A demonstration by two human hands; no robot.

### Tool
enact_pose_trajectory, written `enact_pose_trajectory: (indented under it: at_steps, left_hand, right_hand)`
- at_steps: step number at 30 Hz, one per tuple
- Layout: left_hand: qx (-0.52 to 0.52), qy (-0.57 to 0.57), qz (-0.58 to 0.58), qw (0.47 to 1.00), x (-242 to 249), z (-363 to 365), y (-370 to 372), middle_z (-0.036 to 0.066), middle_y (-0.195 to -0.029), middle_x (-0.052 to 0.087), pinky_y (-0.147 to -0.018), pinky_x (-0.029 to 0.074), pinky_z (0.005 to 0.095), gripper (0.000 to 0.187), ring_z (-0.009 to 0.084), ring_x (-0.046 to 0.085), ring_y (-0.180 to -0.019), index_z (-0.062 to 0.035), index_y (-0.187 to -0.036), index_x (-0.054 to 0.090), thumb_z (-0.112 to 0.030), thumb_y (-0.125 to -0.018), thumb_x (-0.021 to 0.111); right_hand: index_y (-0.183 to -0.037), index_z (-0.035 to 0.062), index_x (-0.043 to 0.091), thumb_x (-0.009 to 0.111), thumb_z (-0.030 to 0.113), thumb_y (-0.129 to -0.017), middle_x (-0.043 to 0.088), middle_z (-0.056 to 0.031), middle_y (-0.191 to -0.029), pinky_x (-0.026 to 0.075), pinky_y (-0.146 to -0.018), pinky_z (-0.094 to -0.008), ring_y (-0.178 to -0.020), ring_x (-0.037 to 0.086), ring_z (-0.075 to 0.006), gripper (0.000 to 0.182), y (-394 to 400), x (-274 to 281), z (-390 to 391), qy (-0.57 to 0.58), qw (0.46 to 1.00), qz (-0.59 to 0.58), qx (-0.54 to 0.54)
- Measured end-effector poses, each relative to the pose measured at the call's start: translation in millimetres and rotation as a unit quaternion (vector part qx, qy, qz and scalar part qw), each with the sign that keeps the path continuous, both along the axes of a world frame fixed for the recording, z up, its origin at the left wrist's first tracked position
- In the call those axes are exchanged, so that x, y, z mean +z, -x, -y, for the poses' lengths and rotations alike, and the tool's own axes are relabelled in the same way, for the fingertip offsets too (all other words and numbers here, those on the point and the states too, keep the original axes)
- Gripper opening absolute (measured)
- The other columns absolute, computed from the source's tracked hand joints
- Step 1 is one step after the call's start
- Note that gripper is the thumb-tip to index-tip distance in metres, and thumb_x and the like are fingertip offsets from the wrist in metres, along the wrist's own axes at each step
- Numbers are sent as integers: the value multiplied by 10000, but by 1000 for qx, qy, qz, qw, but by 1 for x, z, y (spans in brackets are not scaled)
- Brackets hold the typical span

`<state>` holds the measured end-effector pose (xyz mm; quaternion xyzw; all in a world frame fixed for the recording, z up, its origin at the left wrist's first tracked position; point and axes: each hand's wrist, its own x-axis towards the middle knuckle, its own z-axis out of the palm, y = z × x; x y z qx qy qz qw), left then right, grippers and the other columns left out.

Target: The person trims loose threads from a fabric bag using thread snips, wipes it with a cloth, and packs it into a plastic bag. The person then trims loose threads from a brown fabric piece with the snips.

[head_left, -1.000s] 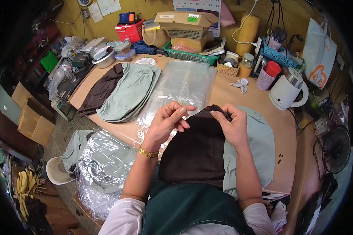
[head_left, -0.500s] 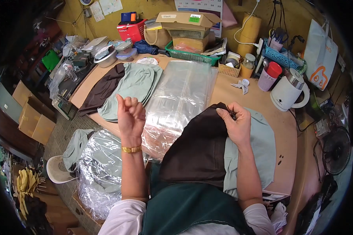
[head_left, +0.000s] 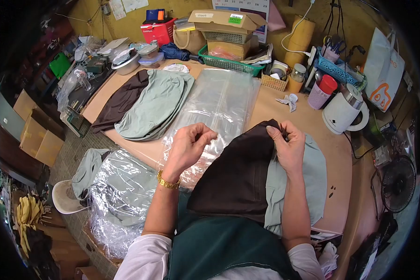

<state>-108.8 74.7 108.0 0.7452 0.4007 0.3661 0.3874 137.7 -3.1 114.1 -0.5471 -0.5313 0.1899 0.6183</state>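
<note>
My right hand (head_left: 288,145) pinches the upper edge of a dark brown cloth piece (head_left: 233,179), with something small and dark at the fingertips. That piece lies partly over pale green cloth (head_left: 312,172) at the table's right side. My left hand (head_left: 191,145) is raised above a stack of clear plastic bags (head_left: 214,100), thumb and forefinger pressed together; whatever they hold, if anything, is too small to make out. Further left on the table lie a pale green cloth pile (head_left: 158,102) and a brown cloth pile (head_left: 121,102).
A white kettle (head_left: 344,109), a purple cup (head_left: 317,97) and a blue basket (head_left: 336,70) stand at the right back. Behind the bags is a green basket (head_left: 231,64). Plastic-wrapped cloth (head_left: 121,200) sits at the lower left, beside a white cap (head_left: 65,197).
My left hand has moved right and slightly down, toward the brown cloth, and its fingers now form a pinch. My right hand has shifted slightly right, still gripping the cloth.
</note>
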Motion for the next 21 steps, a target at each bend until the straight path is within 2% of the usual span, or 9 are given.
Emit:
enact_pose_trajectory:
  at_steps: [3,4,5,8,11,13,15,19,21]
  left_hand:
    - [111,-25,53,992,-11,-10,11,39,-652,547,-588,419,270,207,117,489,-616,0,-844,696,-197,-901,672]
    - [93,-180,91,975,-10,-12,5,42,-721,530,-635,427,274,233,137,490,-708,-13,-874,713,-244,-892,692]
    - [93,-180,90,975,-9,-7,-2,42,-721,530,-635,427,274,233,137,490,-708,-13,-874,713,-244,-892,692]
    - [-36,-107,5,994,10,14,-14,44,-937,594,-664,433,243,241,101,525,-812,-18,-1065,706,-170,-879,718]
    - [-44,-9,8,999,-10,4,-21,31,-848,613,-656,436,240,243,107,564,-783,1,-1040,702,-169,-868,731]
    - [-34,-57,46,997,-15,1,-24,0,-746,607,-617,440,230,206,98,572,-682,-2,-991,714,-178,-885,719]
    - [-26,106,127,986,-14,2,-24,9,-745,632,-541,438,231,185,78,557,-597,-3,-953,721,-172,-880,728]
    - [-35,219,204,953,-13,8,-27,21,-792,671,-581,485,197,169,78,605,-606,-7,-928,706,-175,-920,687]
    - [-33,275,310,910,-18,9,-30,75,-884,699,-662,546,209,183,123,685,-749,19,-964,676,-162,-935,662]
  right_hand:
    - [-697,23,525,746,153,-872,463,69,-622,316,-532,-229,-605,370,-30,310,0,-1,-1,-3,1000,0,2]
    - [-697,25,523,744,154,-873,459,69,-622,316,-532,-229,-605,368,-30,311,1,-2,-2,-6,1000,3,2]
    - [-697,25,523,744,154,-873,459,69,-622,316,-532,-229,-605,368,-30,311,1,-4,-2,-6,1000,2,2]
    - [-695,27,517,744,161,-875,448,69,-618,314,-534,-229,-603,363,-32,319,2,-7,-5,-5,1000,-7,12]
    - [-692,28,509,746,163,-874,440,70,-616,312,-532,-231,-602,358,-33,327,3,-4,-3,-17,1000,-2,10]
    - [-692,28,505,747,160,-872,442,68,-617,312,-531,-232,-604,358,-33,330,2,-2,-1,0,1000,6,4]
    - [-691,27,504,748,160,-872,442,67,-616,311,-531,-232,-604,359,-33,331,3,-1,0,-1,1000,3,2]
    - [-690,25,502,749,163,-870,443,64,-614,311,-530,-233,-605,360,-33,336,5,-1,-2,-21,1000,-10,11]
    - [-690,23,504,749,163,-871,447,64,-615,312,-530,-233,-605,362,-33,335,5,-1,-2,-14,1000,-4,9]
